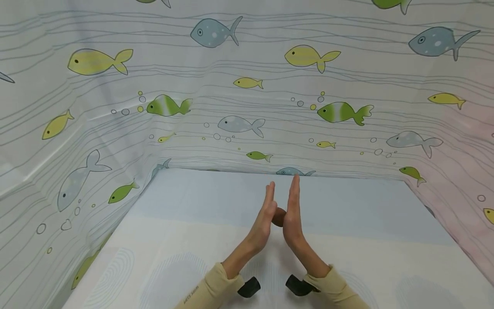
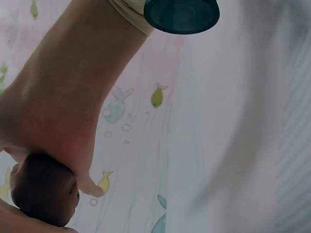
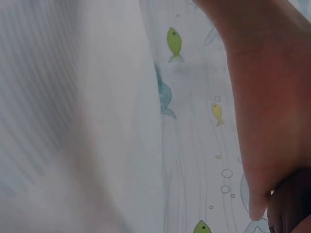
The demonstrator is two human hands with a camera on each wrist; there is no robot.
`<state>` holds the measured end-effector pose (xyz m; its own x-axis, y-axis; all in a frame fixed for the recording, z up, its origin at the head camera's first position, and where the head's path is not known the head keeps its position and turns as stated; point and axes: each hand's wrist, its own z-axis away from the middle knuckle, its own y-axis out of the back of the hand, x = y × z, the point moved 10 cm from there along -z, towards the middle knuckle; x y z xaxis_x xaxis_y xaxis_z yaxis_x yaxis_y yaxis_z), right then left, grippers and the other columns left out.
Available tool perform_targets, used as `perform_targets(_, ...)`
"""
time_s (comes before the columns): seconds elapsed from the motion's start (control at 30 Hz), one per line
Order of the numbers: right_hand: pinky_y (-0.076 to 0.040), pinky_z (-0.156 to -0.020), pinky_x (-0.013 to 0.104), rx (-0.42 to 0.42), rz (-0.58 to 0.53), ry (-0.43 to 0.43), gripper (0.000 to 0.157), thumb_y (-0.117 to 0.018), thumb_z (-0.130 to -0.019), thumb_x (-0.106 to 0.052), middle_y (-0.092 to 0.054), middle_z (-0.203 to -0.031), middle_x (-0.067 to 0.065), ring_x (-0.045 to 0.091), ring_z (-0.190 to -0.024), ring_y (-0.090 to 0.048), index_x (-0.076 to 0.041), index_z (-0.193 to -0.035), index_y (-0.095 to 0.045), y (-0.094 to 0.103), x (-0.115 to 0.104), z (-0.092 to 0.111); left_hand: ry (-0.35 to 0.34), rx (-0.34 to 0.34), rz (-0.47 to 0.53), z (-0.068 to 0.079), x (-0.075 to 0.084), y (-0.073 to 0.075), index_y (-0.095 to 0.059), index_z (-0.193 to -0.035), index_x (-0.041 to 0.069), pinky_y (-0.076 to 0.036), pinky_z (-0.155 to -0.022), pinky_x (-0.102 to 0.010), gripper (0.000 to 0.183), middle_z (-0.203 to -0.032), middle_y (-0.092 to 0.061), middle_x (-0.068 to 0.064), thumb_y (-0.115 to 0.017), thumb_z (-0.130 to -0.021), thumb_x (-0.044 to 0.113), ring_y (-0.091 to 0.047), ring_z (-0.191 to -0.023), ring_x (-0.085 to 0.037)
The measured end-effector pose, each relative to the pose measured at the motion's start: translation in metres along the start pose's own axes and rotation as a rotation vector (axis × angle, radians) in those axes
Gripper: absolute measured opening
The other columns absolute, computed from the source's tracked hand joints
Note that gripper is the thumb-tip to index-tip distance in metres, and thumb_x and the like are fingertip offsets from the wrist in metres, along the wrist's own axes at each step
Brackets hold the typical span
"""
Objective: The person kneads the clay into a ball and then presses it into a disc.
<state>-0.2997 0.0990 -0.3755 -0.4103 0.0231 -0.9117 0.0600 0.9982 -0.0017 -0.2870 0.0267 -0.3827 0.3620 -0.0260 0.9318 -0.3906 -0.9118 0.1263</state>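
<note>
Between my two palms sits a dark brown, rounded lump, held above the table. My left hand presses it from the left, its fingers straight and pointing away from me. From the other side my right hand presses with its straight fingers upright. The fingertips of the two hands stay apart. In the left wrist view the lump shows a smooth face and a creased side edge. Only part of the lump appears in the right wrist view, at the lower right corner.
Below the hands lies a table under a pale blue and white cover. A curtain printed with fish stands behind it and along both sides. Black wrist cameras sit by the beige sleeves.
</note>
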Motion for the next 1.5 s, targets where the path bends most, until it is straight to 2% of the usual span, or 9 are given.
perform_targets(0.17, -0.002, -0.118, 0.059, 0.003, -0.015, -0.017, 0.056, -0.012, -0.106, -0.044, 0.009, -0.165, -0.009, 0.015, -0.149, -0.006, -0.032, -0.159, 0.004, 0.003, 0.006, -0.001, -0.017, -0.005, -0.002, 0.001, 0.004, -0.002, 0.006, -0.160, 0.019, 0.007, -0.115, -0.064, 0.073, -0.165, 0.013, 0.004, -0.017, -0.101, 0.056, 0.015, -0.151, -0.018)
perform_targets(0.43, 0.003, -0.117, 0.061, -0.017, -0.014, -0.015, 0.059, -0.012, -0.107, -0.044, 0.010, -0.166, -0.001, 0.017, -0.151, 0.004, -0.026, -0.160, 0.005, -0.001, 0.014, 0.000, -0.038, 0.022, -0.017, 0.001, 0.012, 0.002, 0.005, -0.160, 0.020, 0.006, -0.116, -0.063, 0.072, -0.165, 0.013, 0.004, -0.018, -0.101, 0.055, 0.014, -0.151, -0.017)
perform_targets(1.03, 0.000, -0.116, 0.063, -0.086, -0.052, -0.018, 0.058, -0.009, -0.108, -0.039, 0.011, -0.166, 0.004, 0.023, -0.148, -0.006, -0.018, -0.160, 0.005, -0.018, 0.016, 0.010, -0.090, 0.074, -0.020, -0.009, 0.026, 0.013, 0.004, -0.160, 0.016, 0.005, -0.118, -0.059, 0.076, -0.165, 0.011, 0.006, -0.020, -0.101, 0.057, 0.013, -0.151, -0.012)
perform_targets(1.1, -0.007, -0.117, 0.060, -0.098, -0.049, -0.015, 0.057, -0.008, -0.108, -0.038, -0.001, -0.166, 0.008, 0.022, -0.142, -0.020, -0.018, -0.160, 0.005, -0.019, 0.014, 0.013, -0.090, 0.078, -0.018, -0.011, 0.026, 0.014, 0.004, -0.160, 0.017, 0.005, -0.118, -0.058, 0.075, -0.165, 0.011, 0.007, -0.021, -0.101, 0.056, 0.012, -0.151, -0.012)
perform_targets(1.17, -0.031, -0.107, 0.047, -0.120, -0.037, 0.000, 0.056, -0.007, -0.109, -0.036, -0.041, -0.143, 0.019, 0.016, -0.115, -0.045, -0.019, -0.160, 0.006, -0.022, 0.011, 0.017, -0.090, 0.084, -0.015, -0.014, 0.025, 0.016, 0.004, -0.160, 0.016, 0.005, -0.118, -0.059, 0.076, -0.165, 0.011, 0.007, -0.022, -0.101, 0.055, 0.012, -0.151, -0.012)
perform_targets(1.2, -0.037, -0.096, 0.040, -0.131, -0.034, 0.006, 0.055, -0.006, -0.109, -0.034, -0.052, -0.120, 0.020, 0.013, -0.097, -0.047, -0.019, -0.160, 0.006, -0.024, 0.010, 0.019, -0.090, 0.087, -0.017, -0.015, 0.025, 0.017, 0.004, -0.160, 0.015, 0.005, -0.118, -0.059, 0.076, -0.165, 0.011, 0.007, -0.022, -0.101, 0.055, 0.012, -0.151, -0.012)
perform_targets(1.3, -0.033, -0.087, 0.037, -0.150, -0.034, 0.006, 0.054, -0.006, -0.109, -0.033, -0.044, -0.080, 0.012, 0.013, -0.079, -0.038, -0.019, -0.160, 0.007, -0.027, 0.008, 0.024, -0.082, 0.093, -0.012, -0.017, 0.026, 0.019, 0.003, -0.160, 0.017, 0.004, -0.118, -0.058, 0.074, -0.165, 0.011, 0.007, -0.022, -0.101, 0.053, 0.012, -0.151, -0.012)
perform_targets(1.37, -0.030, -0.094, 0.039, -0.163, -0.033, 0.007, 0.055, -0.006, -0.109, -0.032, -0.043, -0.076, 0.007, 0.012, -0.083, -0.039, -0.017, -0.160, 0.008, -0.030, 0.006, 0.027, -0.074, 0.096, -0.012, -0.018, 0.026, 0.021, 0.003, -0.160, 0.018, 0.004, -0.118, -0.058, 0.073, -0.164, 0.012, 0.008, -0.022, -0.101, 0.053, 0.012, -0.150, -0.011)
perform_targets(1.5, -0.025, -0.097, 0.046, -0.160, -0.024, -0.006, 0.055, -0.007, -0.109, -0.033, -0.049, -0.093, 0.010, 0.016, -0.092, -0.039, -0.016, -0.160, 0.008, -0.033, 0.005, 0.030, -0.057, 0.100, -0.011, -0.018, 0.024, 0.023, 0.004, -0.160, 0.021, 0.004, -0.118, -0.057, 0.072, -0.164, 0.013, 0.009, -0.022, -0.101, 0.052, 0.012, -0.150, -0.010)
